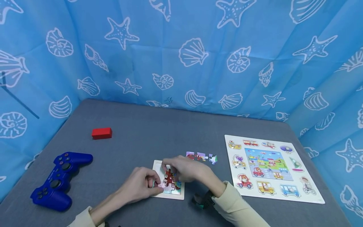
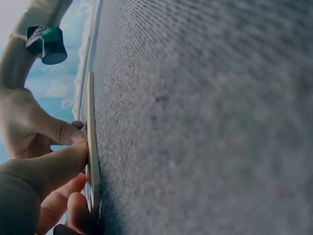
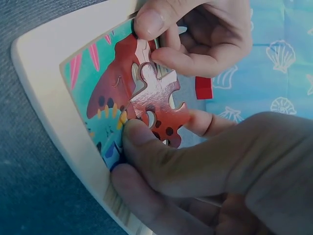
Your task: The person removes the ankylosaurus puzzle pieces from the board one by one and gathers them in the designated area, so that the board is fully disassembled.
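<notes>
A small jigsaw puzzle in a pale wooden tray point(image 1: 170, 196) lies between both hands, with fitted pieces showing a red spotted animal on a teal ground. From the right side, my right hand point(image 1: 184, 168) reaches over the tray and pinches a red-brown puzzle piece point(image 3: 159, 100), which sits tilted above the fitted pieces in the right wrist view. My left hand point(image 1: 141, 183) grips at the tray's left side, thumb point(image 3: 149, 22) and curled fingers at the edge of the fitted pieces. Several loose puzzle pieces point(image 1: 200, 156) lie beyond the right hand.
A white peg puzzle board point(image 1: 231, 162) with vehicle pictures lies at the right. At the left are a blue game controller point(image 1: 60, 179) and a red block point(image 1: 101, 133). A blue shell-patterned curtain point(image 1: 181, 56) borders the grey table point(image 1: 133, 132).
</notes>
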`<state>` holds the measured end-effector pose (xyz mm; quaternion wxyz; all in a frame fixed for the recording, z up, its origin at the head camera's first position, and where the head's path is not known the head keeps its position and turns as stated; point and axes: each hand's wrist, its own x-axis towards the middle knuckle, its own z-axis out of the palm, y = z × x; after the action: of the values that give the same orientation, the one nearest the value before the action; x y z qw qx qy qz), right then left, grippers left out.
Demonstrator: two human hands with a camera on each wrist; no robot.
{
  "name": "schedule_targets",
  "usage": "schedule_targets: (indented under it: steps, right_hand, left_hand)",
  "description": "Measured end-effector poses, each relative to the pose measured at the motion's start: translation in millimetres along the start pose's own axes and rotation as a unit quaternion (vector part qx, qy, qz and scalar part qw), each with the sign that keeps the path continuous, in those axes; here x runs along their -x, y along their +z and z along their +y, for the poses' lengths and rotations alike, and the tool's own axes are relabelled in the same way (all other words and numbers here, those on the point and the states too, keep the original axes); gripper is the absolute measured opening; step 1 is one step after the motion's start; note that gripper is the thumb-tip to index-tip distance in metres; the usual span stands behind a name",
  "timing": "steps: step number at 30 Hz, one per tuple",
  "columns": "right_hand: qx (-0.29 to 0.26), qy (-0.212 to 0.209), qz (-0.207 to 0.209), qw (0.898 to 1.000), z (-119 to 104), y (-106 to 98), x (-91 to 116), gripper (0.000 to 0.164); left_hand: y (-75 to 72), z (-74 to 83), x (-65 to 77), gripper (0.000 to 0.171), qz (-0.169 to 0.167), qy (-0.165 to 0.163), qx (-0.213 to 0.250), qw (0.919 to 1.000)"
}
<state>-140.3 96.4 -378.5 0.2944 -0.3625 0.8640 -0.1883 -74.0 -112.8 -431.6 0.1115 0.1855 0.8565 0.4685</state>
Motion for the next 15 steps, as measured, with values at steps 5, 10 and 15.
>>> schedule_targets:
  steps: [5, 10, 15]
  right_hand:
    - [-0.011, -0.054, 0.033, 0.998, 7.2, 2.7, 1.4, 0.035]
    - [-0.027, -0.085, 0.061, 0.994, 14.8, 4.9, 5.5, 0.024]
    - [-0.045, -0.051, 0.096, 0.993, 17.0, 7.3, 14.4, 0.042]
  left_hand:
    - [0.7, 4.0, -1.6, 0.019, 0.015, 0.000, -0.024, 0.9996]
    - [0.2, 5.6, -1.1, 0.021, 0.023, -0.006, -0.033, 0.9992]
    - [0.9, 5.6, -1.1, 0.019, 0.013, -0.013, -0.042, 0.9989]
